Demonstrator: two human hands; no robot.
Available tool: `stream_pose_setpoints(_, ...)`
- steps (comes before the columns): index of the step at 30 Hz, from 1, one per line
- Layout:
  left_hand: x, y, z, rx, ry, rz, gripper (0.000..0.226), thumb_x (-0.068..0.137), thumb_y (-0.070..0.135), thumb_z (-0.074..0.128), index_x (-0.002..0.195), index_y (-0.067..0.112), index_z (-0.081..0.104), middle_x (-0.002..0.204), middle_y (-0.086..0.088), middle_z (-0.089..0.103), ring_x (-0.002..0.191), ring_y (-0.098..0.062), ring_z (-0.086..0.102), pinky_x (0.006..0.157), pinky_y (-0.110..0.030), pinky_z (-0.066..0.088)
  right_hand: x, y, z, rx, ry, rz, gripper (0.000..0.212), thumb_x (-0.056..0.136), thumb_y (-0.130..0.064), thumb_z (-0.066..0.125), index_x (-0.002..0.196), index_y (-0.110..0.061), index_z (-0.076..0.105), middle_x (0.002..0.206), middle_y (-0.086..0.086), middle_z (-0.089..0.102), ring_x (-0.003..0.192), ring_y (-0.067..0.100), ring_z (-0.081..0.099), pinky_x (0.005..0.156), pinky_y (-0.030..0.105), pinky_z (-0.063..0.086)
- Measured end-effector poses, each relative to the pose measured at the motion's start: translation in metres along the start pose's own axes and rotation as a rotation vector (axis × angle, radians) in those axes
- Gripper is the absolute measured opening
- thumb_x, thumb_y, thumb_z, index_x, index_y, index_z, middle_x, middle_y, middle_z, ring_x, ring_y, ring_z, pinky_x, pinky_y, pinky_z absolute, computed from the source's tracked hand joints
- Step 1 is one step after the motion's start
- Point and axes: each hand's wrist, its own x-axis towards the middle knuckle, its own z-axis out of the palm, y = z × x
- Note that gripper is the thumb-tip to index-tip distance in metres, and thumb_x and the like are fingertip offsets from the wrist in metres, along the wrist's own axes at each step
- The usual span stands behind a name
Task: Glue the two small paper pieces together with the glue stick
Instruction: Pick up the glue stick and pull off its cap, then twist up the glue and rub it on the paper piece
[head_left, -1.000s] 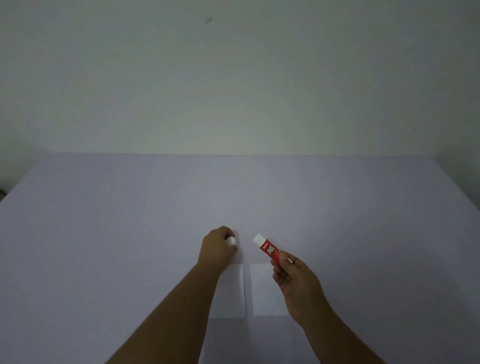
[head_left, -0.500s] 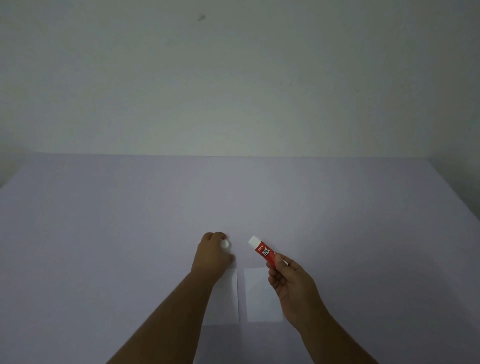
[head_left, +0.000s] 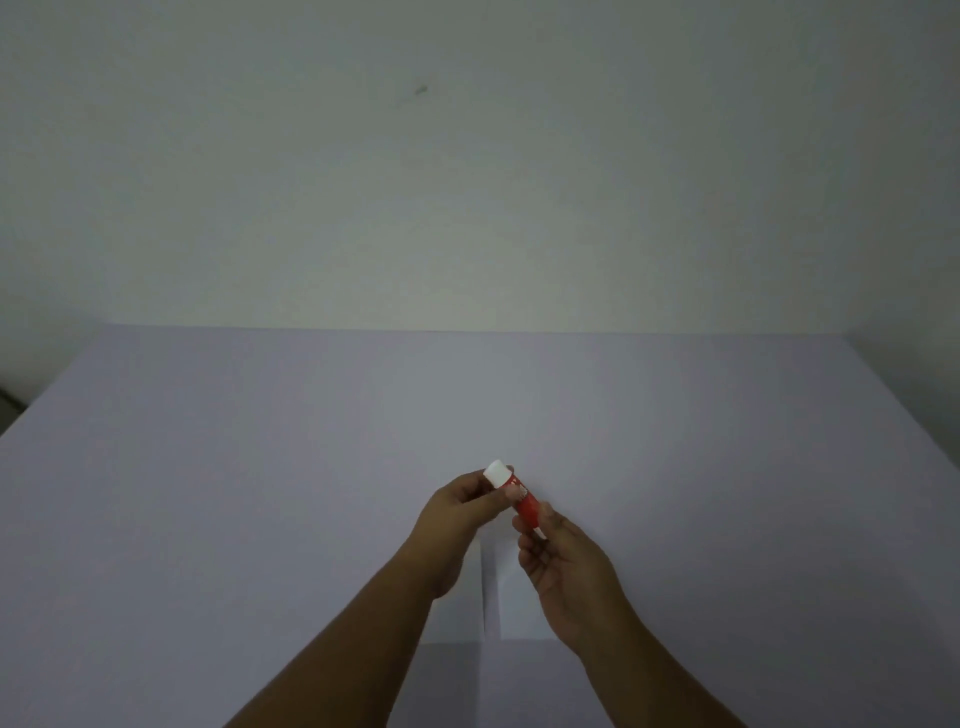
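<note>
**A:** Near the front edge of the worktop, about midway between its left and right edges: two white paper pieces lying flat, side by side, long edges almost touching. Both forearms cross over them, so only the strip between the arms shows.

**B:** Why left flat there?
**A:** My read: laid out ready for gluing, right under the hands, so the stick only has to drop down onto them. Nothing on them looks glued yet, but it's dim, can't be sure.

**B:** Hands?
**A:** Both up off the worktop, above the far ends of the papers. Right hand curled around the lower end of the glue stick, thumb and fingers closed on the red barrel. Left hand closed in a pinch on the top end, at the white cap.

**B:** Cap going on or off?
**A:** Can't tell from this. One hand steadies the barrel, the other works the cap: that's why it's held two-handed in the air.

**B:** Stick orientation?
**A:** Long axis diagonal: base toward the near right corner, cap end toward the far left, tilted up away from the person. Cap end points away from the papers, so it needs flipping before it touches either piece.
</note>
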Motion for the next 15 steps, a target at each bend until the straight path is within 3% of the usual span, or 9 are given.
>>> stream_pose_setpoints(6,-0.014,0.016,0.009,-0.144,0.098,0.059,0.020,0.075,0.032,0.068,0.093,0.023,0.071,0.096,0.001,0.073,0.098,-0.016,0.064,0.072,-0.019,0.050,-0.013,-0.005,0.005,-0.095,-0.081,-0.097,0.041,0.073,-0.029,0.065,0.110,-0.012,0.062,0.101,0.013,0.071,0.076,0.019,0.067,0.067,0.026,0.056)
stream_pose_setpoints(10,-0.021,0.020,0.007,-0.144,0.074,0.069,0.027,0.070,0.034,0.070,0.095,0.022,0.071,0.100,0.000,0.072,0.100,-0.017,0.063,0.075,-0.020,0.049,-0.016,-0.008,0.004,-0.061,-0.033,-0.030,0.035,0.082,-0.031,0.060,0.102,-0.003,0.062,0.075,0.012,0.072,0.063,0.019,0.066,0.058,0.025,0.057)
stream_pose_setpoints(12,-0.024,0.019,0.008,-0.115,0.052,0.079,0.016,0.078,0.026,0.068,0.093,0.023,0.073,0.099,0.001,0.072,0.101,-0.017,0.063,0.077,-0.020,0.048,-0.017,-0.006,0.008,-0.068,0.033,0.072,0.042,0.087,-0.042,0.052,0.088,-0.002,0.065,0.059,0.010,0.066,0.052,0.018,0.060,0.050,0.025,0.054)
stream_pose_setpoints(15,-0.026,0.020,0.009,-0.078,0.051,0.084,0.011,0.081,0.023,0.067,0.090,0.025,0.074,0.097,0.005,0.073,0.100,-0.015,0.064,0.078,-0.021,0.048,-0.019,-0.005,0.012,-0.140,0.072,0.136,0.054,0.085,-0.054,0.046,0.072,-0.004,0.064,0.051,0.008,0.061,0.046,0.018,0.054,0.046,0.023,0.048)
